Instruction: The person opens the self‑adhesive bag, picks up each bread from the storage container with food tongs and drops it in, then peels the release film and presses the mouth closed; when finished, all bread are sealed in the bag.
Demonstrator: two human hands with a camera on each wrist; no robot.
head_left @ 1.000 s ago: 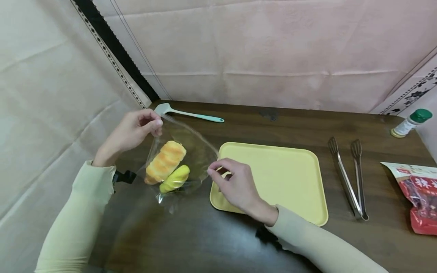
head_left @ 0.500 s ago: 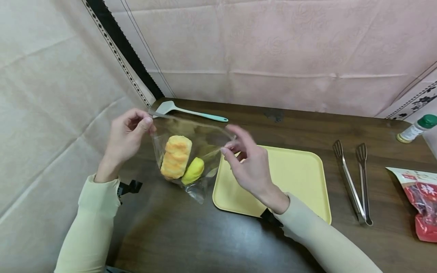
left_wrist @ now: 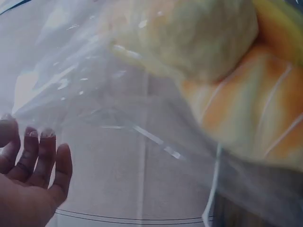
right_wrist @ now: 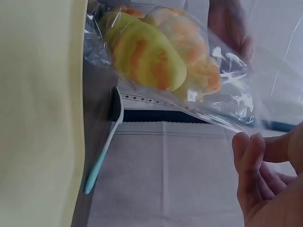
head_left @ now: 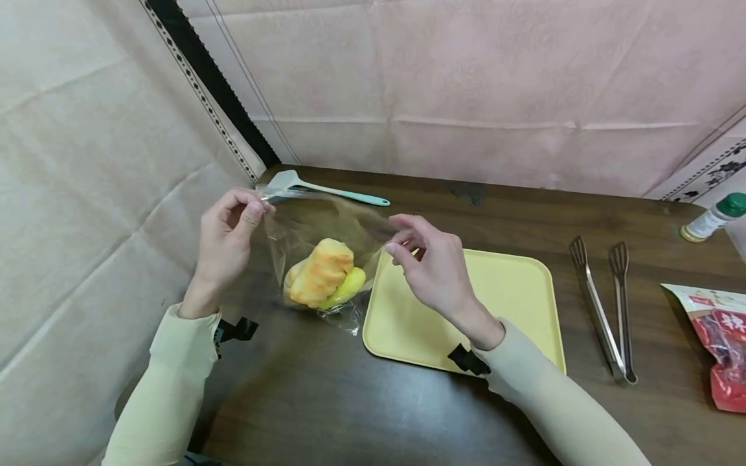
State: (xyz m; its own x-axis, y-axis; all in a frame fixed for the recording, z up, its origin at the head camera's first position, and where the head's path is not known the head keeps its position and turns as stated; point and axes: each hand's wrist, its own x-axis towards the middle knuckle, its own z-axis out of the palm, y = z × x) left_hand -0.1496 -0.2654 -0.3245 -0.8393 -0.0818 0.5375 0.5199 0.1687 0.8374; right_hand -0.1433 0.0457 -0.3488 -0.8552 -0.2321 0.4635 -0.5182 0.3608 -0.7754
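Observation:
A clear plastic bag hangs between both hands, its upper edge stretched from one to the other. My left hand pinches its upper left corner between thumb and fingers; my right hand pinches the right corner. Low in the bag a browned bread piece leans against a yellow piece. In the right wrist view the yellow piece is in front of the bread, and the right hand's fingertips meet the bag's edge.
The yellow tray lies right of the bag, partly under the right forearm. Behind the bag is a pale blue spatula. Metal tongs, a green-capped bottle and a red packet are farther right. Cloth walls stand behind and at the left.
Both hands have moved right with the bag, the right one also upward. Inside, the bread has tilted and shifted against the yellow piece. The view has shifted slightly.

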